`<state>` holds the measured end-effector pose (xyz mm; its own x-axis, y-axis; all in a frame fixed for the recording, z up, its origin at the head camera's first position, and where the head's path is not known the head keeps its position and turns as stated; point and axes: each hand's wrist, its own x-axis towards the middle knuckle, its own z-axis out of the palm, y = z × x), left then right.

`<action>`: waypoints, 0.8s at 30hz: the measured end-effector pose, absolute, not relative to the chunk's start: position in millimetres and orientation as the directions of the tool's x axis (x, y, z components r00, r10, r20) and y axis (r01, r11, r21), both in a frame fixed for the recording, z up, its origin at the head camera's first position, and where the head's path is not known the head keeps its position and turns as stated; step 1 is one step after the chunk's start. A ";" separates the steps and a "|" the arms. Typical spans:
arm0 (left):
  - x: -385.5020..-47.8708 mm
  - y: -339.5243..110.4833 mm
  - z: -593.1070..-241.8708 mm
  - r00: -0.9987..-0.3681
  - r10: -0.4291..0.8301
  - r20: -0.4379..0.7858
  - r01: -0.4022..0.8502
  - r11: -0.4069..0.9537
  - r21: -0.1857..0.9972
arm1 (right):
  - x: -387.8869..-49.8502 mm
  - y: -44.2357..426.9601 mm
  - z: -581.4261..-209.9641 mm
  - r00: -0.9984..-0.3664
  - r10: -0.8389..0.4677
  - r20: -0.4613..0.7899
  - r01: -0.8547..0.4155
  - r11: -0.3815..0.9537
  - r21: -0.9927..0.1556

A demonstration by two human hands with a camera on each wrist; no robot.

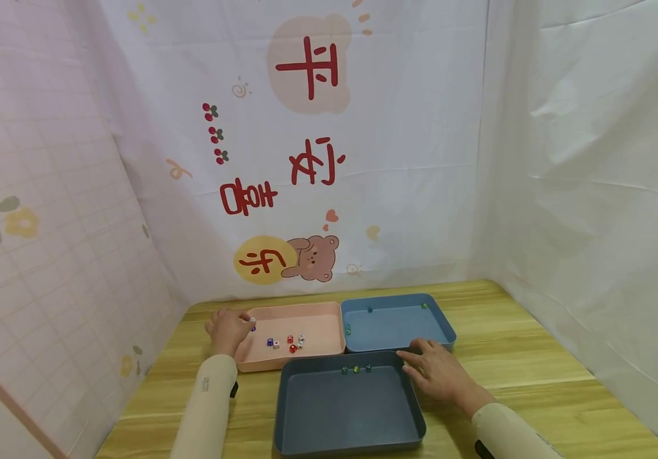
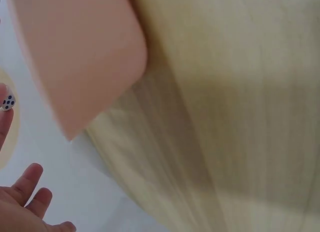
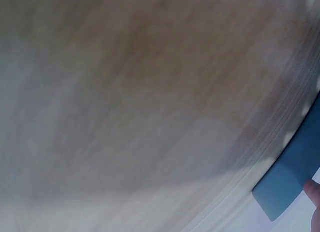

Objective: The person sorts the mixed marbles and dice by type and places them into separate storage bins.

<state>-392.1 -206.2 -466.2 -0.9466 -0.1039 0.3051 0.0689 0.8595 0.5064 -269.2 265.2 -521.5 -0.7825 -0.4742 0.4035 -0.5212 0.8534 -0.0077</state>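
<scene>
My left hand point(image 1: 230, 330) is over the left end of the pink tray point(image 1: 312, 319). Thumb and fingertip pinch a white die point(image 2: 8, 102) with dark blue dots, seen at the edge of the left wrist view. Red dice point(image 1: 292, 349), white dice point(image 1: 301, 338) and a blue die point(image 1: 270, 342) lie in that tray; another blue die point(image 1: 253, 329) shows just under the held one. My right hand point(image 1: 442, 371) rests its extended fingers at the far right corner of the dark grey-blue tray point(image 1: 352, 411) and holds no die.
Behind the dark tray stands a light blue tray point(image 1: 398, 325) with small greenish and blue dice point(image 1: 348, 329) spread about. A short row of green and yellow dice point(image 1: 356, 369) lies along the dark tray's far side. White printed cloth point(image 1: 409, 159) encloses the wooden table point(image 1: 535, 370).
</scene>
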 end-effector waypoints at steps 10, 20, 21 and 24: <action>-391.9 -203.9 -476.6 -0.961 -0.086 0.264 0.068 0.849 0.524 | -268.6 265.1 -520.6 -0.749 -0.492 0.442 -0.539 0.842 0.024; -387.4 -202.5 -477.6 -0.962 -0.056 0.266 0.091 0.856 0.508 | -268.4 263.7 -520.6 -0.757 -0.487 0.436 -0.538 0.843 0.009; -387.4 -202.2 -477.6 -0.962 -0.047 0.270 0.101 0.856 0.507 | -268.4 263.7 -520.6 -0.758 -0.487 0.435 -0.536 0.844 0.010; -387.8 -200.5 -478.1 -0.961 -0.009 0.277 0.137 0.854 0.502 | -268.1 263.9 -520.1 -0.764 -0.484 0.426 -0.532 0.847 0.009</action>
<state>-387.8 -200.5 -478.1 -0.9608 -0.0091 0.2771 0.1367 0.8539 0.5022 -268.1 263.9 -520.1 -0.7639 -0.4845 0.4264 -0.5319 0.8468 0.0093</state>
